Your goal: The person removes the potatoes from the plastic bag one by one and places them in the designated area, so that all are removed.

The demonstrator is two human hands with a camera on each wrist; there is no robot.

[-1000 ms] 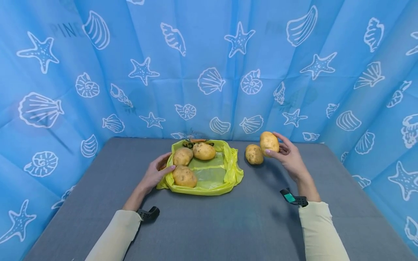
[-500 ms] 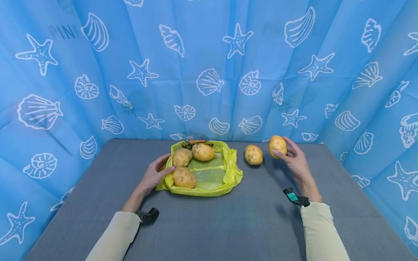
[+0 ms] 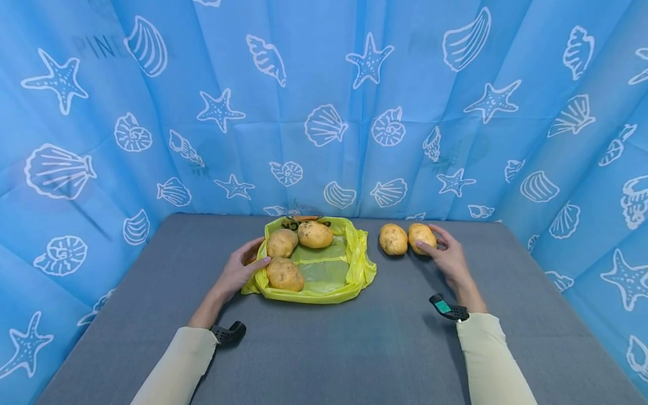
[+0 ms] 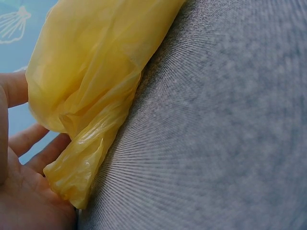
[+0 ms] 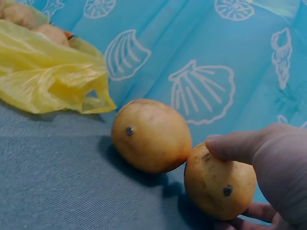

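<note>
My right hand (image 3: 449, 260) grips a potato (image 5: 220, 184) between thumb and fingers, low at the table. Close on its left sits a second potato (image 3: 393, 239); the two meet in the right wrist view. A yellow plastic bag (image 3: 361, 261) lies with its mouth spread wide, bearing three potatoes along its left and back: one in front (image 3: 286, 274), one behind it (image 3: 282, 243) and one at the back (image 3: 315, 234). My left hand (image 3: 243, 269) holds the bag's left side, thumb over the rim and fingers outside. In the left wrist view crumpled yellow plastic (image 4: 91, 158) covers some fingertips.
The grey cloth-covered table (image 3: 324, 354) runs back to a blue curtain (image 3: 324, 169) with white shells and starfish. Black straps circle both wrists, such as the right strap (image 3: 448, 308).
My right hand first carried its potato to the right, away from the other loose potato, then lowered it back beside that one. The left hand and bag stay as they were.
</note>
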